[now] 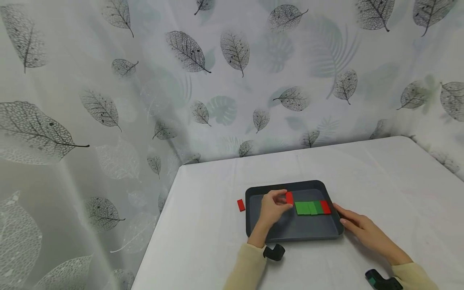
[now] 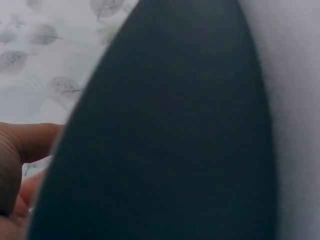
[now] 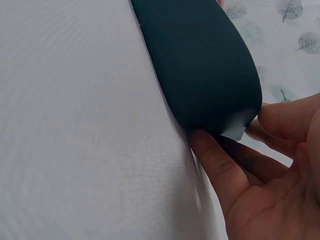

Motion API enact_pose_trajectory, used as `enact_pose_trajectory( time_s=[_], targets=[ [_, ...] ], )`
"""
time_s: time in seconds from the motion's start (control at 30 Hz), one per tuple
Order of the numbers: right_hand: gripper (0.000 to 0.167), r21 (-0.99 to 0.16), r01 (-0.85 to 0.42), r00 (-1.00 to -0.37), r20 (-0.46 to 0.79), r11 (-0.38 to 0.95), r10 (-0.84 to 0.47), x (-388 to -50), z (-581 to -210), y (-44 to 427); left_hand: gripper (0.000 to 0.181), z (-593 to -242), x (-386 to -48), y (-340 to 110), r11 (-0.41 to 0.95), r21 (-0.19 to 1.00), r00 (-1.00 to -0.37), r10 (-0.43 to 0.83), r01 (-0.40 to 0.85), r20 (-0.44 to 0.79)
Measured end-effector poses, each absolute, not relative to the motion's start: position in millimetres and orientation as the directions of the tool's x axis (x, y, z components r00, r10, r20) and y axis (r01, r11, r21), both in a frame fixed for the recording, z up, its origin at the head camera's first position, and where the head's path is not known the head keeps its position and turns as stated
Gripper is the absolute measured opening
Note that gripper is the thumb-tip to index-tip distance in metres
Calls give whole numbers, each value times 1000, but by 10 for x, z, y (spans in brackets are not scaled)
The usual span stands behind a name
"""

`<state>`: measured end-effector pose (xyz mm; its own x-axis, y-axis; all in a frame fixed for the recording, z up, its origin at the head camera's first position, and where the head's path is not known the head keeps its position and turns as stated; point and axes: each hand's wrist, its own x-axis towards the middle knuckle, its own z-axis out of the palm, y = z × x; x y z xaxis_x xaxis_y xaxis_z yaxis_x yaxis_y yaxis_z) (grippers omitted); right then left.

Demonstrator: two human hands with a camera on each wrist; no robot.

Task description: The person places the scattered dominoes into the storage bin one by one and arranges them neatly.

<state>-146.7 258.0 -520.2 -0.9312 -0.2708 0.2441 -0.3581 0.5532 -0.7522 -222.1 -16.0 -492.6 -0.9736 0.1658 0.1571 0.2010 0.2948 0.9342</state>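
Observation:
Over the dark grey tray, my left hand pinches a red tile between thumb and fingers. To the right of that tile lies a row of several green tiles, ending in red near the tray's right wall. My right hand holds the tray by its right side; in the right wrist view its fingers and thumb pinch the tray's edge. The tray's outer wall fills most of the left wrist view and hides the held tile there.
Another red tile lies on the white tablecloth, just left of the tray. A leaf-patterned curtain hangs behind the table and along its left side. Each wrist carries a black camera.

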Motion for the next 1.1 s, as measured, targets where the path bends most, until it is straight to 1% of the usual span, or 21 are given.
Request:
enact_pose_trajectory(
  time_s=[0.13, 0.23, 0.57, 0.9, 1.1],
  targets=[
    [47, -750, -350, -934, 235, 561, -269, -1474, -5194, 2569, 45, -4985, -2220, -121, 370, 914, -984, 122, 166, 129],
    [47, -753, -346, -935, 231, 559, -268, -1475, -5195, 2566, 45, -5023, -2225, -98, 401, 908, -991, 91, 122, 93],
    [48, -750, -324, -944, 212, 577, -255, -1472, -5210, 2567, 44, -5068, -2224, -54, 495, 867, -998, 54, 59, 37],
    [48, -753, -318, -945, 202, 576, -257, -1465, -5199, 2560, 44, -5096, -2223, -38, 515, 857, -999, 37, 22, 4],
    [48, -753, -322, -944, 206, 574, -258, -1469, -5199, 2561, 43, -5112, -2234, -23, 548, 835, -999, 40, 43, 25]
  ],
)
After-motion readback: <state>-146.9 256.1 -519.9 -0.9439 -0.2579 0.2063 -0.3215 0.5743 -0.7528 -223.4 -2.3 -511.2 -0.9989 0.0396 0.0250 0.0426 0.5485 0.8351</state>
